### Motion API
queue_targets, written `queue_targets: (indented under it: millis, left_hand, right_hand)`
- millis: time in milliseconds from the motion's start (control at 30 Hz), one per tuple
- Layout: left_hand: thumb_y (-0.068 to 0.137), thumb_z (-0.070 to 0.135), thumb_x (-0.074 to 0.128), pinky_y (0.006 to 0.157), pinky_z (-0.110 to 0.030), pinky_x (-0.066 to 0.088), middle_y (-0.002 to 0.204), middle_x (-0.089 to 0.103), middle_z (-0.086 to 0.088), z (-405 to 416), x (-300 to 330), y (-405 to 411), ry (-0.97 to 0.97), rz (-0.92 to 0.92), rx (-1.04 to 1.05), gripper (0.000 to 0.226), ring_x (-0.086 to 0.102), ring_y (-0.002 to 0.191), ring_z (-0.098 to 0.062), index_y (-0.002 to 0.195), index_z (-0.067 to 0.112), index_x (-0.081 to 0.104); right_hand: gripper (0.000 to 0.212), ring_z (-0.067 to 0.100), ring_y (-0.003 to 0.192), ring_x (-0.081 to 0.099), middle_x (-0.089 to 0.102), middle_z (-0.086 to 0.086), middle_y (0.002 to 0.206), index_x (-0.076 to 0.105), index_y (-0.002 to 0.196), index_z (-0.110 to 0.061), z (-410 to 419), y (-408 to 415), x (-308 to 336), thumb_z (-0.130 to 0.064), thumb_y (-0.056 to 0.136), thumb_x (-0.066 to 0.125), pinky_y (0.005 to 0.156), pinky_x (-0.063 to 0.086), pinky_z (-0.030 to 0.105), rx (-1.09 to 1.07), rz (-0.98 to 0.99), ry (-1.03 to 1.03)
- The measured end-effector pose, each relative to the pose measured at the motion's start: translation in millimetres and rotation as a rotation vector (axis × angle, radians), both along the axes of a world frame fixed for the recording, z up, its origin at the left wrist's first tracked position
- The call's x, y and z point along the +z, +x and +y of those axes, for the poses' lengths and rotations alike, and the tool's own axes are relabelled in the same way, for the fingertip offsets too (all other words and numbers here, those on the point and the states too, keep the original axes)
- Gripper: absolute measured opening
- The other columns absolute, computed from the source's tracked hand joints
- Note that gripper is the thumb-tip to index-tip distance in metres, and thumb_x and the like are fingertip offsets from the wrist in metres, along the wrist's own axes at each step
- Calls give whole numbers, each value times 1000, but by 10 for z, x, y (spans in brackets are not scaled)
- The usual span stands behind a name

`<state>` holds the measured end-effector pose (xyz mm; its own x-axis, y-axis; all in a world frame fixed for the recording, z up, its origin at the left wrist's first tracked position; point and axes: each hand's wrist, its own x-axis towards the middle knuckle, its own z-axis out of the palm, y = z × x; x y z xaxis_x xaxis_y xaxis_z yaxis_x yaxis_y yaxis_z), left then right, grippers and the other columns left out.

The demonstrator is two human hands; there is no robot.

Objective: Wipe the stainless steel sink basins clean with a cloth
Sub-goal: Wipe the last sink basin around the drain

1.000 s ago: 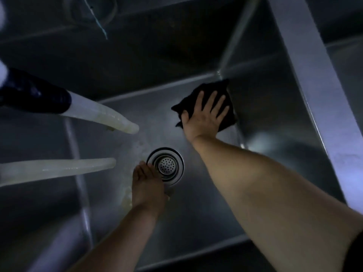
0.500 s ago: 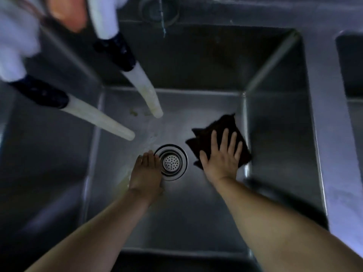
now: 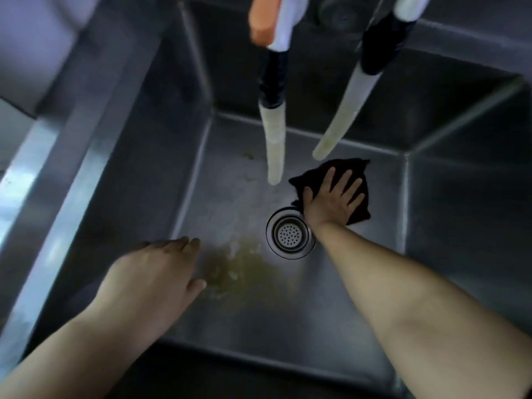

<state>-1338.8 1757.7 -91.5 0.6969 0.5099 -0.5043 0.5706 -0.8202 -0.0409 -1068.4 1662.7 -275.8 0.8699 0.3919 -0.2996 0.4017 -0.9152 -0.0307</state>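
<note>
I look down into a deep stainless steel sink basin with a round drain strainer in its floor. A dark cloth lies flat on the floor just beyond and right of the drain. My right hand presses on the cloth with fingers spread and straight. My left hand is low at the left of the basin, fingers straight, holding nothing. A yellowish-brown stain marks the floor between my left hand and the drain.
Two pale hoses with black collars hang into the basin, the left hose ending beside the cloth and the right hose just above it. An orange handle sits at the top. A steel rim borders the left side.
My right hand has slid the cloth from the far right corner toward the drain. My left hand has drawn back from the drain to the left. The view has swung left.
</note>
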Motion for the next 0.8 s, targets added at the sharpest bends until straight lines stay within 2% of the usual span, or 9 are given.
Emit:
queue_targets:
  millis: [33,67,167,233,333,433,567,633,800]
  left_hand:
    - [49,45,85,48,-32,54,79,72,-2,37,-42,-60,23,-36,20,56,69,63,-24,94,15,71]
    - [46,42,87,46,-32,53,77,71,-3,68,-87,-99,41,-61,49,57,68,61,-25,94,14,71]
    - [69,45,74,75,-34,54,110,69,-4,97,-267,-152,-29,-115,137,59,67,93,-26,120,18,62]
    - [77,50,64,85,-31,50,122,64,2,120,-373,-175,-39,-186,169,59,62,106,-21,129,23,54]
    - [80,54,55,82,-28,47,122,61,8,183,-442,-166,-37,-237,220,52,59,107,-16,125,30,52]
    - [81,54,52,80,-27,45,120,60,9,190,-477,-149,-40,-244,208,46,57,106,-15,122,31,50]
    - [85,53,49,92,-29,41,133,51,10,164,-543,-134,-72,-191,212,50,50,118,-15,129,32,44]
    - [86,54,47,95,-30,41,135,50,8,175,-561,-146,-69,-151,205,50,47,120,-16,129,29,44]
    - [85,53,49,98,-33,42,137,49,4,168,-537,-142,-74,-152,197,52,48,121,-19,128,24,49]
  right_hand:
    - [78,42,141,-16,-12,18,157,-6,151,-19,117,-59,-19,-57,92,29,112,-11,58,46,-8,-2]
    - [78,42,141,-16,-12,18,157,-7,150,-19,213,-132,-35,-57,92,28,112,-11,58,99,-20,-4]
    - [76,42,141,-16,-10,19,157,-7,151,-18,403,-403,-75,-58,94,24,112,-11,58,275,-50,12]
    - [76,43,142,-13,-7,19,157,-5,151,-18,483,-596,-99,-58,94,24,112,-10,57,384,-55,49]
    - [75,44,141,-11,-6,19,157,-6,150,-19,587,-924,-135,-58,93,22,113,-7,58,544,-62,66]
    - [77,43,141,-16,-7,20,157,-5,150,-19,668,-1294,-192,-57,91,27,112,-11,57,685,-43,85]
    - [78,38,143,-14,-3,14,159,1,151,-25,740,-1293,-219,-61,88,29,112,-14,52,879,-26,108]
    - [76,35,144,-10,1,10,160,5,151,-28,758,-1050,-202,-63,88,28,114,-11,50,890,-38,118]
    - [75,33,145,-3,6,10,159,9,151,-25,495,-344,-117,-60,89,28,116,0,50,632,-85,84]
